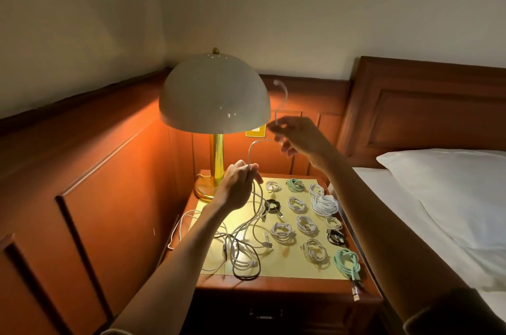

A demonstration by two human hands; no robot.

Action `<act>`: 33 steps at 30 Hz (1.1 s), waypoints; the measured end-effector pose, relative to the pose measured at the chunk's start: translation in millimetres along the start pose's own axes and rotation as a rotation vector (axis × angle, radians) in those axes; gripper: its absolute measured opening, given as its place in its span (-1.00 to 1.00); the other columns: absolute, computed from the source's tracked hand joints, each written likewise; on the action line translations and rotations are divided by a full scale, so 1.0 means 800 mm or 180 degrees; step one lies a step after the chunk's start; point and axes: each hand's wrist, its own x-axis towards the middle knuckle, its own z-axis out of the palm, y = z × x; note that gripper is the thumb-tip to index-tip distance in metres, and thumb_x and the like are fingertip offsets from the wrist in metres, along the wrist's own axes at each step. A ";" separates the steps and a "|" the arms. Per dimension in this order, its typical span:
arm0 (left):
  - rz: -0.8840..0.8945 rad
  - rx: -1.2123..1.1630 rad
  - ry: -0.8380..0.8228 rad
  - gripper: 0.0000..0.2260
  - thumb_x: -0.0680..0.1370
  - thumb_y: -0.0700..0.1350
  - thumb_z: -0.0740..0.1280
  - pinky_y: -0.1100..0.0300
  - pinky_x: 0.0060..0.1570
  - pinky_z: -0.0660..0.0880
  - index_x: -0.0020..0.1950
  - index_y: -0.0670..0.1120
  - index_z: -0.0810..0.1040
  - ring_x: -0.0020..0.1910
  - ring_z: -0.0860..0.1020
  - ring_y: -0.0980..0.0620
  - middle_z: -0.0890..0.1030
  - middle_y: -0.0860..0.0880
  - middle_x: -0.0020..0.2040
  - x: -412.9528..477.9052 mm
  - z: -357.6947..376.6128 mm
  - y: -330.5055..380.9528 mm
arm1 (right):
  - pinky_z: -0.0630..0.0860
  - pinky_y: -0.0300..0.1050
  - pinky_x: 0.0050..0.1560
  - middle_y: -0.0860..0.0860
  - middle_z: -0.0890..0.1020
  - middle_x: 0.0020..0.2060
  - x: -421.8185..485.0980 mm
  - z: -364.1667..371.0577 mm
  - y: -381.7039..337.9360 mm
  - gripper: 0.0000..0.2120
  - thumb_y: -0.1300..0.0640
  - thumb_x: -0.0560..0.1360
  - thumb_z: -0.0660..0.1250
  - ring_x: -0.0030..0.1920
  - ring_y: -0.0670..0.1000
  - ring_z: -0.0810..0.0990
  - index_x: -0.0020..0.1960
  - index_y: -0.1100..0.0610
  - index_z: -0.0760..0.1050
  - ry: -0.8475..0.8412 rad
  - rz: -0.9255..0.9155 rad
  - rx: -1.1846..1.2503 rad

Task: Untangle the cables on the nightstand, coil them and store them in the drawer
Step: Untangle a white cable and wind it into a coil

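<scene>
My left hand [241, 186] grips a grey-white cable [254, 146] above the nightstand [273, 284]. The cable arcs up to my right hand [298, 137], which pinches it near the lamp shade, and its free end [279, 85] sticks up, blurred. Below my left hand several strands hang into a tangle of white and black cables [241, 249] on the left half of the yellow top. Several coiled cables lie in rows on the right half: white coils [324, 204], a black coil [272, 204], a mint coil [346, 262]. The drawer front [264, 314] is closed.
A brass lamp [215, 93] with a white dome shade stands at the back left of the nightstand, close to my right hand. Wood panelling runs along the left and back. A bed with a white pillow [443, 175] and wooden headboard lies at the right.
</scene>
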 end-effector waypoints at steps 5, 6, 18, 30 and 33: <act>0.0293 0.0749 -0.0318 -0.51 0.70 0.16 -0.05 -0.06 0.04 0.47 -0.19 0.10 0.59 -0.02 0.45 -0.01 0.48 -0.01 -0.08 0.003 -0.013 0.017 | 0.38 -0.19 -0.19 -0.17 0.56 -0.36 -0.008 0.034 0.040 -0.62 -0.19 0.52 0.35 -0.49 -0.26 0.38 0.00 0.13 0.68 -0.0416 -0.0127 -0.1272; 0.0328 0.0973 -0.0339 -0.54 0.70 0.11 -0.02 -0.05 0.05 0.47 -0.16 0.06 0.61 0.01 0.43 -0.01 0.48 -0.03 -0.03 0.003 -0.016 0.022 | 0.31 -0.19 -0.25 -0.15 0.47 -0.47 -0.007 0.037 0.044 -0.51 -0.24 0.52 0.32 -0.55 -0.24 0.30 -0.15 0.20 0.65 -0.0331 -0.0048 -0.1315; 0.0356 0.0655 0.0017 -0.75 0.62 0.15 0.20 0.00 -0.16 0.53 0.10 0.00 0.51 -0.12 0.48 0.02 0.50 -0.01 -0.08 -0.013 0.008 0.000 | 0.30 -0.24 -0.37 -0.17 0.52 -0.54 -0.006 0.046 0.018 -0.82 0.05 0.56 0.41 -0.59 -0.22 0.38 -0.05 0.14 0.72 0.0637 0.0254 0.0362; -0.0704 0.0169 -0.0408 -0.75 0.69 0.07 0.08 -0.03 0.08 0.55 0.10 0.08 0.54 0.09 0.57 0.03 0.63 0.02 0.11 -0.053 0.023 -0.063 | 0.32 -0.18 -0.48 0.00 0.50 -0.51 0.009 -0.009 -0.037 -0.75 0.18 0.68 0.20 -0.53 -0.06 0.39 -0.14 0.19 0.53 0.0870 -0.0182 0.1742; -0.0930 -0.0028 -0.0216 -0.66 0.63 0.18 0.01 -0.01 0.16 0.48 0.18 0.12 0.50 0.15 0.54 0.00 0.57 -0.02 0.14 -0.049 0.023 -0.058 | 0.33 -0.15 -0.44 0.01 0.50 -0.49 0.010 -0.009 -0.037 -0.74 0.15 0.68 0.20 -0.51 -0.05 0.40 -0.13 0.18 0.54 0.0766 -0.0181 0.1875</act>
